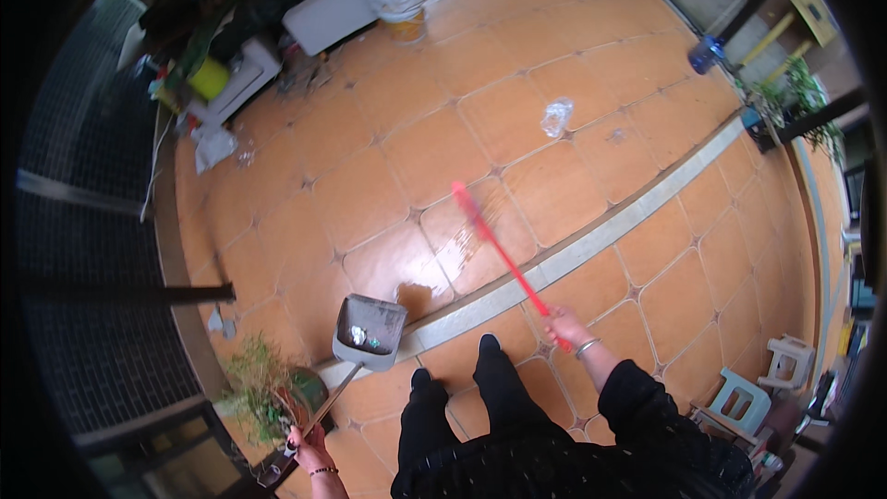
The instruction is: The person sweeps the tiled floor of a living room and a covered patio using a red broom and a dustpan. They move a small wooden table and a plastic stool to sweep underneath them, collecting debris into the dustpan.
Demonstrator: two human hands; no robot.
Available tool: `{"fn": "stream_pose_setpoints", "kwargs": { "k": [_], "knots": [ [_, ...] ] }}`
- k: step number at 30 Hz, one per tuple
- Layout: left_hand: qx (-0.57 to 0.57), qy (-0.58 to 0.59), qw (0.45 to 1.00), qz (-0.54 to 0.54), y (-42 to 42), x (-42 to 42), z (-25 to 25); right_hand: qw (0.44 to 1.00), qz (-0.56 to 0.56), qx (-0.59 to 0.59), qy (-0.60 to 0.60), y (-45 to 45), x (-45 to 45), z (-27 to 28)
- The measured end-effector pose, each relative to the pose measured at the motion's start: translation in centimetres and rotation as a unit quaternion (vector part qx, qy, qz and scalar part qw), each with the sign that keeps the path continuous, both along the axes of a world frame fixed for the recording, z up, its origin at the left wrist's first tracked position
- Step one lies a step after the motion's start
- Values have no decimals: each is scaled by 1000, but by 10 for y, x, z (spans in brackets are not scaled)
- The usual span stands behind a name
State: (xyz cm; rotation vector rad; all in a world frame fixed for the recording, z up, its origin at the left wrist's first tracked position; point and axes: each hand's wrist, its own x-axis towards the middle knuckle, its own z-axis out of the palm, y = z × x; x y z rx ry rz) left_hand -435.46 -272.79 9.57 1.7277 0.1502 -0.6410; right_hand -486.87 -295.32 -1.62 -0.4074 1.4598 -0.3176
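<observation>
My left hand (313, 450) grips the handle of a long-handled dustpan (378, 359), whose grey pan rests near the pale step edge at lower left. Inside the pan lie a crumpled silvery scrap (358, 335) and a small green scrap (375, 344). My right hand (565, 327) is closed around the red handle of a broom (513, 267). Its red head, blurred, is over wet orange tiles beyond the step. A brown wet patch (414, 298) lies just beyond the dustpan. Farther off, a clear crumpled plastic piece (557, 117) sits on the tiles.
A pale step edge (485, 319) crosses the floor before my feet. A potted plant (267, 388) stands beside the dustpan handle. At upper left are piled clutter, a bagged bucket (403, 24) and a white plastic bag (213, 147). Plastic stools (739, 402) stand at right.
</observation>
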Motion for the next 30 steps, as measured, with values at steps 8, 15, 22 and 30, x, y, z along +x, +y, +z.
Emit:
{"fn": "stream_pose_setpoints", "kwargs": {
  "k": [8, 15, 22, 30],
  "knots": [
    [-10, -6, 996, -91, -58, -6, -6, 998, -29, 46, -25, 27, 0, 45],
    [3, 26, 985, -172, -191, -44, -36, 997, -55, -23, 52, 32, -43, 82],
    [-11, 48, 974, -220, -349, -145, -39, 974, -224, -9, -20, 29, -119, 65],
    [0, 36, 965, -260, -532, -279, -45, 955, -290, -55, 24, -52, -241, 30]
  ]
}}
